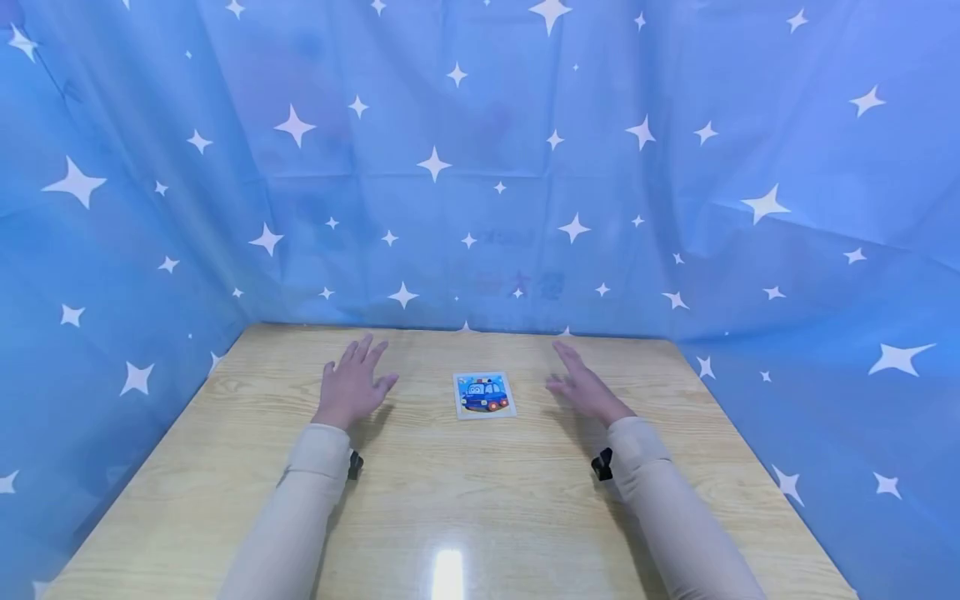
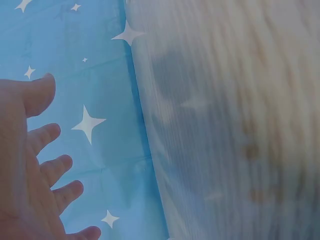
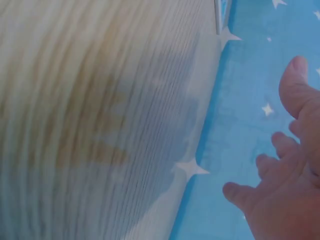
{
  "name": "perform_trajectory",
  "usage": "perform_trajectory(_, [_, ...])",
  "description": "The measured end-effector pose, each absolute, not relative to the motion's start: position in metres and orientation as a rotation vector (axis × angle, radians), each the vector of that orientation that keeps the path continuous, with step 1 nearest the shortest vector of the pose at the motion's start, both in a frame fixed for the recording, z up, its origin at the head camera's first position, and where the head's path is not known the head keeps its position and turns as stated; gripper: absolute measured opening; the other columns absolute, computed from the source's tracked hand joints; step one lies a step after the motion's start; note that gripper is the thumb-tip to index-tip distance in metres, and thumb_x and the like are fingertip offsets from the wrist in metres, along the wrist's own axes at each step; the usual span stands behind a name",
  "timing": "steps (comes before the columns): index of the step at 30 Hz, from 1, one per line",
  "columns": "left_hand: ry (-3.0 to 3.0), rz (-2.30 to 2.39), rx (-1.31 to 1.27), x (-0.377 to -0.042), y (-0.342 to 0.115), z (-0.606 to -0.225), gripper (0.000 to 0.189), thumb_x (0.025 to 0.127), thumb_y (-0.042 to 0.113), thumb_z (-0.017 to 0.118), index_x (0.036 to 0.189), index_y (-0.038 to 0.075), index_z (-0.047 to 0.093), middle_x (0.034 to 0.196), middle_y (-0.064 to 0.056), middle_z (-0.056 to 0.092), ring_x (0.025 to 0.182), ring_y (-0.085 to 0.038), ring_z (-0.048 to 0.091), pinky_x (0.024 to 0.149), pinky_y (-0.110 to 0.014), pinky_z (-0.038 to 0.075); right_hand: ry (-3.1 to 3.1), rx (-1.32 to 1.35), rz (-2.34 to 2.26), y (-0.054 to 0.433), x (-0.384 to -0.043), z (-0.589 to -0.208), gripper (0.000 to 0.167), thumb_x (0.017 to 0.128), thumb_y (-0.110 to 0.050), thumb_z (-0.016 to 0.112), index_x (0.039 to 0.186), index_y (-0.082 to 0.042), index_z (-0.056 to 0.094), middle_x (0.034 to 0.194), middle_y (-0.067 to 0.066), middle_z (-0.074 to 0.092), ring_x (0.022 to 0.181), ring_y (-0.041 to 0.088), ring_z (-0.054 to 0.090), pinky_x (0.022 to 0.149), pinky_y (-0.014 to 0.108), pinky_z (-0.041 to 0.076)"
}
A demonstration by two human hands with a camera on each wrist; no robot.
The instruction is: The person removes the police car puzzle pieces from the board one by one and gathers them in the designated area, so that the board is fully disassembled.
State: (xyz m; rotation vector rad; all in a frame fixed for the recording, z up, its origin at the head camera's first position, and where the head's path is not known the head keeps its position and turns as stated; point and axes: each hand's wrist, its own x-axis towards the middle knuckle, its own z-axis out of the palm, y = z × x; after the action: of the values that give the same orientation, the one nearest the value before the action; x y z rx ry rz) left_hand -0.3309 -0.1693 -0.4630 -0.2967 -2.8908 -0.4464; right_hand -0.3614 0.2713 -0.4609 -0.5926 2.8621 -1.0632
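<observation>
A square picture puzzle or card (image 1: 485, 396) with a white border lies on the wooden table; it shows a blue cartoon police car. To its left my left hand (image 1: 352, 385) hovers over the table, fingers spread, holding nothing. My right hand (image 1: 587, 388) is on the other side of the picture, its fingers extended and also holding nothing. In the left wrist view the thumb and fingers of the left hand (image 2: 30, 165) stand apart. The right wrist view shows the right hand (image 3: 285, 165) with its fingers apart, and a corner of the picture (image 3: 223, 12) at the top edge.
The light wooden table (image 1: 510, 500) reaches back to a blue curtain (image 1: 510, 108) with white stars, which also hangs along both sides. A black wrist camera (image 1: 356, 464) is strapped at the left cuff, and another black camera (image 1: 602, 464) at the right cuff.
</observation>
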Motion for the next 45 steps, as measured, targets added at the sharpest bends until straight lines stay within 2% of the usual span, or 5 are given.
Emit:
perform_trajectory(7, [-2.898,-0.424,-0.309,-0.331,-0.166,-0.464,0.073,0.104,0.057,0.041,0.163,0.019,0.023,0.169,-0.013,0.014,0.152,-0.041,0.017,0.111,-0.074,0.021,2.818,-0.583,-1.074,0.261,-0.362,-0.46,0.086,0.102,-0.02,0.062,0.165,-0.021,0.003,0.17,0.011,0.001,0.153,0.042,0.01,0.12,0.061,0.012])
perform_trajectory(19, [-2.905,-0.467,-0.355,-0.331,-0.154,-0.466,0.071,0.103,0.053,0.047,0.162,0.018,0.025,0.167,-0.014,0.018,0.151,-0.041,0.02,0.11,-0.074,0.022,2.734,-0.696,-1.013,0.247,-0.365,-0.467,0.086,0.101,-0.017,0.063,0.164,-0.01,0.005,0.169,0.017,0.004,0.154,0.04,0.002,0.12,0.059,0.008])
perform_trajectory(28, [-2.904,-0.466,-0.382,-0.333,-0.143,-0.468,0.071,0.104,0.052,0.048,0.162,0.019,0.026,0.166,-0.014,0.023,0.15,-0.04,0.023,0.11,-0.072,0.025,2.671,-0.692,-1.003,0.237,-0.366,-0.468,0.089,0.101,-0.02,0.064,0.164,-0.019,0.002,0.17,0.013,0.001,0.155,0.034,-0.001,0.121,0.057,0.006])
perform_trajectory(37, [-2.907,-0.491,-0.391,-0.33,-0.137,-0.466,0.068,0.104,0.049,0.05,0.161,0.017,0.03,0.165,-0.016,0.026,0.149,-0.043,0.025,0.109,-0.074,0.026,2.646,-0.718,-0.922,0.228,-0.366,-0.473,0.086,0.102,-0.022,0.064,0.164,-0.014,0.005,0.17,0.014,0.002,0.155,0.034,0.0,0.121,0.058,0.01])
perform_trajectory(45, [-2.928,-0.499,-0.401,-0.331,-0.133,-0.469,0.07,0.103,0.053,0.048,0.16,0.017,0.031,0.165,-0.015,0.025,0.149,-0.042,0.025,0.109,-0.073,0.026,2.627,-0.713,-0.86,0.224,-0.367,-0.474,0.087,0.101,-0.025,0.066,0.164,-0.012,0.008,0.17,0.014,0.004,0.155,0.035,0.004,0.122,0.057,0.012])
